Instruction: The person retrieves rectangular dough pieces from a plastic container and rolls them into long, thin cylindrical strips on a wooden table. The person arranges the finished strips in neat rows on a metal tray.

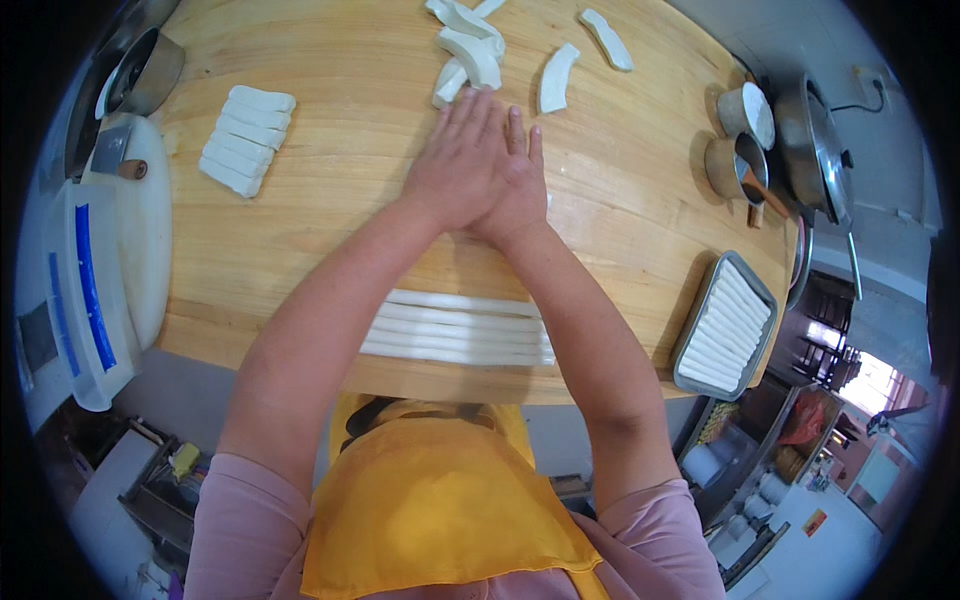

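My left hand (454, 169) lies flat across the back of my right hand (525, 176), fingers stretched away from me. Both are low over the wooden table (315, 247); what is under the palms is hidden, though a small white edge (550, 201) shows beside my right wrist. Just beyond my fingertips is a loose heap of thick white dough strips (471, 56). Two separate dough strips, one nearer (558, 79) and one farther (607, 41), lie to its right. Between my forearms, several long thin dough ropes (454, 328) run side by side near the table's front edge.
Several short dough pieces (247, 141) sit in a row at left. Beyond them are a white cutting board (154, 225), a cleaver (112, 148) and a plastic bin (94, 292). At right stand a metal tray (679, 367) of dough sticks, metal pots (726, 169) and a lidded pan (806, 150).
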Demonstrator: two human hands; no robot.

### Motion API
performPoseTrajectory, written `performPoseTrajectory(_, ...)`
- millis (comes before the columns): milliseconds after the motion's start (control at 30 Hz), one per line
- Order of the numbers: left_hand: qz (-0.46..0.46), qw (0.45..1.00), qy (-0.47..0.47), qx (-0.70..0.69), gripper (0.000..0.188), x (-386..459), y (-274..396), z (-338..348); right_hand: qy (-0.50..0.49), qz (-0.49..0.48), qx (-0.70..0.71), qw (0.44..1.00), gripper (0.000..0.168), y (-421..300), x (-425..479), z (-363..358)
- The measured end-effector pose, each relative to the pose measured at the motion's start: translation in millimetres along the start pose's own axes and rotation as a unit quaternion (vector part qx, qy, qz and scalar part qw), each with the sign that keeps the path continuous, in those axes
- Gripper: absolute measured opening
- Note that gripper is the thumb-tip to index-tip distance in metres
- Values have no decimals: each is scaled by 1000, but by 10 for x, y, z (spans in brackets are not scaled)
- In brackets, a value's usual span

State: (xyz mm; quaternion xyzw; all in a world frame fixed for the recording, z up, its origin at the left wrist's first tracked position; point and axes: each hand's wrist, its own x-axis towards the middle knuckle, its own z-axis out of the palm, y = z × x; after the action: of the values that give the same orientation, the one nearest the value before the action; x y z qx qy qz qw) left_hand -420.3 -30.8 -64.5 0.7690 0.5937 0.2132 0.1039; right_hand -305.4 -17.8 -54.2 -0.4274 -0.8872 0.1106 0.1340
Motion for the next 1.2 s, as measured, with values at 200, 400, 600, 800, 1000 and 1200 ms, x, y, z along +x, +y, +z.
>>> performPoseTrajectory(200, -113, 985, -106, 78, 69, -792, 192, -77, -12, 52, 23, 998, 55, -175, -902, 82)
performPoseTrajectory(400, -59, 988, -21, 144, 74, -152, -237, -89, 85, 49, -8, 995, 59, 319, -70, 71)
performPoseTrajectory(600, -45, 984, -151, 84, 69, -1027, -200, -371, -69, -1, -4, 998, 64, 235, -1112, -255)
performPoseTrajectory(800, -60, 991, -42, 108, 67, -219, -518, -170, 107, 88, -35, 990, 64, 573, -280, 1)
performPoseTrajectory(1000, 37, 973, -226, 38, 67, -1152, -411, -569, -62, 22, -49, 997, 63, 401, -1350, -376)
performPoseTrajectory(1200, -50, 988, -95, 113, 70, -546, -512, -230, 43, 89, -24, 995, 60, 623, -761, -65)
